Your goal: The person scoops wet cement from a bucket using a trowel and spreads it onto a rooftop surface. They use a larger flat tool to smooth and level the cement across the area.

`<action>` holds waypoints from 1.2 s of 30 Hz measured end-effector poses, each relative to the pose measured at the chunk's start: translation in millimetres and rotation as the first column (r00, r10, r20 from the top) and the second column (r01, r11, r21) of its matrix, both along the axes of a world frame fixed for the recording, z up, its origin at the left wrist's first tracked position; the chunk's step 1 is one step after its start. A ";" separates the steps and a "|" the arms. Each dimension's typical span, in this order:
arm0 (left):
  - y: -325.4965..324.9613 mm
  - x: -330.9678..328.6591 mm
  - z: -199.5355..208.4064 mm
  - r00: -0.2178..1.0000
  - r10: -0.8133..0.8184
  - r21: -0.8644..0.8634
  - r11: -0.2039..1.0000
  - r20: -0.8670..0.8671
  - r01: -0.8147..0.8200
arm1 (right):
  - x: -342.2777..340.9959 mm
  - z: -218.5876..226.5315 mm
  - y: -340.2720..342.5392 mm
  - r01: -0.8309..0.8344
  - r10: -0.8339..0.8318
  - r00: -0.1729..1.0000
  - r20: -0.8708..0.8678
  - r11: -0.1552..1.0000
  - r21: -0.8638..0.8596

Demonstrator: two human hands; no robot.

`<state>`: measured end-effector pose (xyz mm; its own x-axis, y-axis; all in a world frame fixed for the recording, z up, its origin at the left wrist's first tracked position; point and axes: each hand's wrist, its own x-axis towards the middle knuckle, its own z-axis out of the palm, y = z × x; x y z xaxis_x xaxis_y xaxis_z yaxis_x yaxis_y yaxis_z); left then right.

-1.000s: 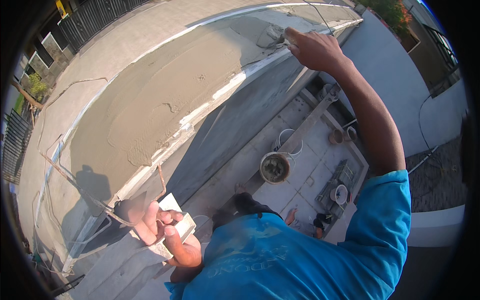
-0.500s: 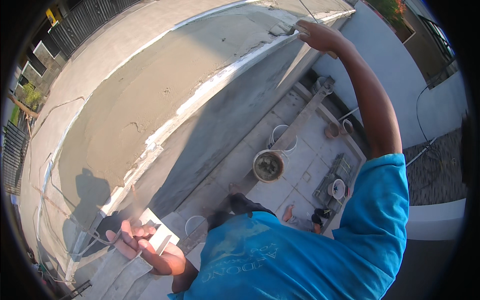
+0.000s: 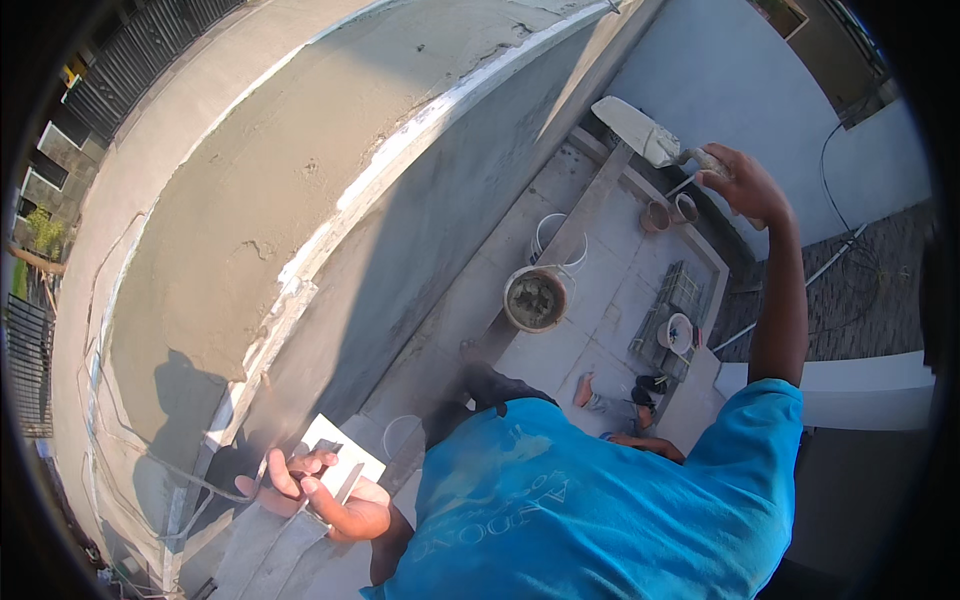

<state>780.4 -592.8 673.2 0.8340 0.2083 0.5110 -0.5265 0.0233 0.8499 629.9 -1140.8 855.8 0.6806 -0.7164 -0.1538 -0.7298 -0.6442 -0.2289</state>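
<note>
My right hand [image 3: 745, 185] grips the handle of a trowel [image 3: 640, 132], holding it out at the right above the floor. The trowel's pale, mortar-smeared blade points to the upper left, apart from the wall. At the lower left, my left hand [image 3: 315, 490] is curled around a white flat rectangular piece [image 3: 345, 452] with a grey strip on it; its exact kind is unclear. That hand is beside the near end of a curved ledge [image 3: 225, 235] covered in smoothed grey mortar. A rough white edge [image 3: 365, 195] borders the ledge.
Below stands a bucket [image 3: 536, 300] of grey mortar beside a plank [image 3: 590, 205] and a white bucket [image 3: 560, 240]. Farther right are small pots [image 3: 656, 216], a metal rack [image 3: 675, 310] and a white tub [image 3: 677, 333]. Another person's foot [image 3: 583, 390] and hand show below.
My right hand has drawn back from the ledge's far edge, rightward and down, bringing the trowel into full view. The left hand keeps its hold on the white piece. The view has shifted slightly.
</note>
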 end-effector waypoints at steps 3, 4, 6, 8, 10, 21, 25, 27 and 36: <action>19.6 -1.8 -16.2 1.000 -0.003 0.186 0.982 -0.019 0.006 | -57.5 -118.2 -9.8 0.156 -0.201 0.970 0.137 0.945 0.287; 16.3 -3.1 -11.9 0.999 0.014 0.272 0.962 -0.034 -0.004 | -66.8 -158.6 -1.3 0.180 -0.233 0.963 0.138 0.931 0.318; 16.0 1.2 -15.4 0.999 0.019 0.452 0.891 0.042 -0.036 | -89.0 -235.5 13.8 0.251 -0.330 0.931 0.158 0.891 0.379; 17.8 5.9 -17.0 0.977 0.020 0.668 0.727 0.214 -0.161 | -102.4 -297.8 39.1 0.377 -0.451 0.891 0.045 0.794 0.477; 9.3 -7.1 -22.1 0.996 -0.085 0.262 0.962 -0.004 0.083 | -112.0 -350.0 50.5 0.469 -0.451 0.876 -0.171 0.714 0.520; 90.4 -116.2 -158.7 0.390 0.538 0.651 0.475 -0.747 0.592 | -103.0 -617.7 82.7 0.501 -0.202 0.740 -0.642 0.801 0.327; 135.6 -108.0 -177.8 0.176 0.657 0.361 0.156 -0.733 0.920 | -103.6 -714.6 32.6 0.390 -0.193 0.754 -0.629 0.901 0.192; 144.1 -98.9 -190.7 0.117 0.707 0.242 0.078 -0.698 0.967 | -101.5 -754.8 -2.2 0.328 -0.200 0.738 -0.645 0.941 0.084; 136.9 -38.1 -273.3 0.068 0.730 0.173 0.070 -0.680 0.982 | -62.6 -920.9 19.0 -0.116 -0.010 0.637 -0.771 0.987 -0.109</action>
<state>742.3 -455.8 399.9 0.3499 0.2767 -0.8950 0.1355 -0.9603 -0.2440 567.3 -1121.8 -65.2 0.3995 -0.7386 -0.5430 -0.5644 -0.6649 0.4892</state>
